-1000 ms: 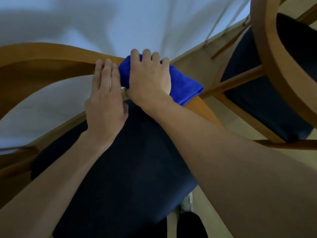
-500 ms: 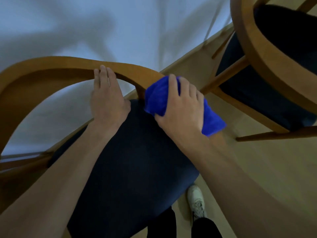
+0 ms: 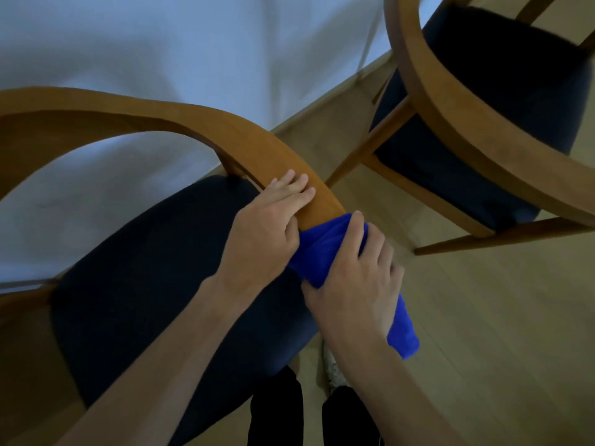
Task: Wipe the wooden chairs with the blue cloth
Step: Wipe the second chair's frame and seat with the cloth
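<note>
A wooden chair (image 3: 199, 123) with a curved backrest and a dark blue seat cushion fills the left and middle. My right hand (image 3: 360, 272) grips the blue cloth (image 3: 325, 252), wrapped around the lower right end of the curved rail. One end of the cloth hangs down past my wrist. My left hand (image 3: 270, 226) lies on the rail just above the cloth, fingers flat on the wood and thumb beside the cloth. A second wooden chair (image 3: 450, 101) with a dark seat stands at the upper right.
A white wall (image 3: 193, 43) rises behind the chairs, with a wooden baseboard along the light wood floor (image 3: 499, 333). My legs in dark trousers (image 3: 277, 410) and a white shoe (image 3: 331, 368) are at the bottom, close to the chair's seat.
My right hand has slid the cloth down the curved rail toward its lower right end. My left hand has followed along the rail to rest just above the cloth.
</note>
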Motion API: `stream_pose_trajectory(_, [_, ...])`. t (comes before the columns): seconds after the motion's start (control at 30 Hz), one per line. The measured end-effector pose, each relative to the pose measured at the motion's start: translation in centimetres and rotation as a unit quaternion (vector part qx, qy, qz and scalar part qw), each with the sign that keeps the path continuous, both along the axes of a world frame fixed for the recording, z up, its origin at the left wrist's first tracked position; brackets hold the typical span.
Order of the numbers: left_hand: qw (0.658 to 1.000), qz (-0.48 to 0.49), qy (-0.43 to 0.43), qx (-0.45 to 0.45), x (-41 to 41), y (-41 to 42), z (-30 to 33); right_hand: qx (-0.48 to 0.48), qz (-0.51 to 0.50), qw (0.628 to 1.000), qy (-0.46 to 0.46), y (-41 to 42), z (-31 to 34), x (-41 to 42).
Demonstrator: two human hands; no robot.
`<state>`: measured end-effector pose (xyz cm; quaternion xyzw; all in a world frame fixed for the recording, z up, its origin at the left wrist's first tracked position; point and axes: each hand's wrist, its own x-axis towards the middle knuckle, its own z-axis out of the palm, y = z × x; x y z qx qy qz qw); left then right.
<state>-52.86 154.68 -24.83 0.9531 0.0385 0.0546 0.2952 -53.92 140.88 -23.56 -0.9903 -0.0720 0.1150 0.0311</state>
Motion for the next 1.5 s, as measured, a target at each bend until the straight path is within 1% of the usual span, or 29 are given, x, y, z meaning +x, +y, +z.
stream_pose_trajectory(0.07, [1.0,-0.001,0.003,-0.002,0.0,0.4,0.1,0.011,0.009,1.0,0.007,1.8,-0.1,2.0])
stream_pose_trajectory(0.2, [0.999,0.019,0.01,-0.038,-0.2,0.7,0.7,0.06,0.047,0.997,-0.026,3.8,-0.6,4.3])
stream_pose_trajectory(0.3, [0.999,0.018,0.014,-0.04,-0.1,0.5,1.0,0.071,0.047,0.996,-0.023,1.2,-0.3,2.0])
stream_pose_trajectory(0.43, [0.999,0.022,-0.002,-0.031,-0.2,0.2,1.0,0.072,-0.013,0.997,0.017,-3.5,0.1,-3.1])
stream_pose_trajectory(0.57, [0.999,0.031,-0.014,-0.04,-0.7,-0.5,0.4,0.067,-0.011,0.997,0.031,-3.3,0.1,-2.7])
stream_pose_trajectory(0.7, [0.996,0.056,0.03,-0.06,-1.6,-2.0,0.4,0.057,0.0,0.998,0.021,-0.6,0.1,0.1])
stream_pose_trajectory(0.8, [0.994,0.083,0.038,-0.064,-2.7,-2.0,0.8,0.057,0.022,0.998,-0.005,1.0,-0.1,1.6])
stream_pose_trajectory(0.9, [0.984,0.145,0.031,-0.096,-4.2,-1.8,1.0,0.072,0.047,0.996,0.007,0.5,-0.1,1.8])
stream_pose_trajectory(0.97, [0.976,0.161,0.045,-0.139,-5.3,-2.0,0.7,0.089,0.051,0.995,0.014,-0.7,-0.1,0.8])
stream_pose_trajectory(1.07, [0.952,0.135,0.12,-0.248,-6.7,-2.7,0.0,0.101,0.038,0.994,0.003,-2.5,-0.1,-1.4])
stream_pose_trajectory(1.17, [0.932,0.082,0.176,-0.306,-7.7,-3.5,-0.6,0.085,0.041,0.996,0.005,-3.2,-0.3,-1.6])
stream_pose_trajectory(1.2, [0.937,0.063,0.171,-0.297,-7.9,-3.6,-0.8,0.071,0.042,0.997,0.009,-3.0,-0.3,-1.2])
stream_pose_trajectory(1.23, [0.95,0.045,0.157,-0.267,-8.0,-3.7,-1.1,0.055,0.044,0.997,0.016,-2.6,-0.1,-0.8])
stream_pose_trajectory(1.27, [0.96,0.037,0.14,-0.238,-8.0,-3.8,-1.2,0.04,0.047,0.998,0.022,-2.1,0.1,-0.4])
stream_pose_trajectory(1.3, [0.964,0.045,0.126,-0.23,-7.9,-3.7,-1.3,0.033,0.054,0.998,0.024,-1.5,0.3,0.1])
stream_pose_trajectory(1.33, [0.96,0.06,0.118,-0.246,-7.7,-3.5,-1.3,0.032,0.066,0.997,0.026,-0.9,0.4,0.6])
stream_pose_trajectory(1.4, [0.947,0.078,0.134,-0.282,-6.8,-2.6,-1.0,0.044,0.1,0.993,0.04,0.3,0.4,2.3])
stream_pose_trajectory(1.5, [0.923,0.046,0.222,-0.31,-4.9,-0.1,-0.5,0.082,0.148,0.984,0.057,2.4,0.2,5.5])
